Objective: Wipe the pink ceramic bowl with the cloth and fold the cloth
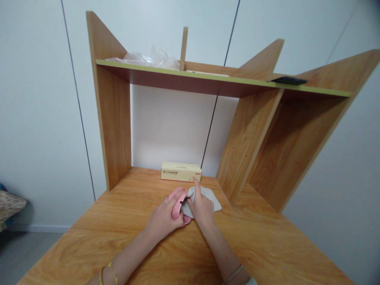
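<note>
Left hand (162,220) grips a pink object (177,206); right hand (202,206) holds grey cloth (213,199) against it.

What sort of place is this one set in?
Likely a study corner in a home or dorm room: a wooden desk with a shelf on top, plain white wall behind. The left hand holds a pink item, the right hand a grey cloth.
</note>
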Demonstrator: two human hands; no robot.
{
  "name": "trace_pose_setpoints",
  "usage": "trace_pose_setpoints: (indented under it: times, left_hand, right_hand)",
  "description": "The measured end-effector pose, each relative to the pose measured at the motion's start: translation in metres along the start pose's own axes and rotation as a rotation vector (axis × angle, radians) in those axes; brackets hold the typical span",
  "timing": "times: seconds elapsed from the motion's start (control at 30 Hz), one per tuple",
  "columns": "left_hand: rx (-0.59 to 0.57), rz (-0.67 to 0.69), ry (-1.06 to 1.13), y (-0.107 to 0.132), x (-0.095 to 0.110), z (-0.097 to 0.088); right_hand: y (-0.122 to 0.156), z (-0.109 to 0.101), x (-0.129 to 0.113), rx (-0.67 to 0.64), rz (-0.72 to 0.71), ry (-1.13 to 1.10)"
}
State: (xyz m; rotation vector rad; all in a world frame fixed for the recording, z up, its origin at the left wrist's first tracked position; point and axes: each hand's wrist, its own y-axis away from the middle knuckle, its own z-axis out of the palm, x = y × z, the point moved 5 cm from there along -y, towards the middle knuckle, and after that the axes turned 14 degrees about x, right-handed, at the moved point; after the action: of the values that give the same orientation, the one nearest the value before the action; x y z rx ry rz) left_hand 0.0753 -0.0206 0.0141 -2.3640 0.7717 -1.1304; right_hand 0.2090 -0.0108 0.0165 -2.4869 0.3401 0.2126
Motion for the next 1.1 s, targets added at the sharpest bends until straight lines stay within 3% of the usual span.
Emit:
trace_pose_setpoints:
  times: [0.2,0.4,0.5,0.6,0.73,0.9,1.0,1.1]
  left_hand:
    - [-0.058,0.000,-0.048,0.002,-0.001,-0.002]
    - [0.097,-0.169,0.003,0.004,-0.023,-0.007]
    - [0.133,-0.149,0.123,0.004,-0.026,-0.002]
    - [0.177,-0.084,0.221,0.002,-0.027,0.000]
    - [0.177,-0.050,0.151,0.000,-0.030,-0.004]
    - [0.044,-0.124,-0.048,0.001,-0.025,-0.005]
    - [0.004,-0.144,-0.117,0.001,-0.019,-0.005]
    - [-0.028,-0.134,-0.166,0.001,-0.014,-0.005]
  right_hand:
    - [0.006,0.018,0.014,-0.074,0.073,-0.203]
    - [0.010,0.025,0.019,0.036,0.217,-0.476]
    - [0.011,0.029,0.017,0.125,0.262,-0.646]
    - [0.013,0.035,0.010,0.096,0.229,-0.739]
    - [0.015,0.034,0.005,-0.007,0.212,-0.564]
    - [0.013,0.015,0.004,0.012,0.124,-0.155]
    - [0.011,0.010,0.002,0.030,0.033,-0.061]
    - [0.012,0.014,0.006,-0.054,0.091,-0.034]
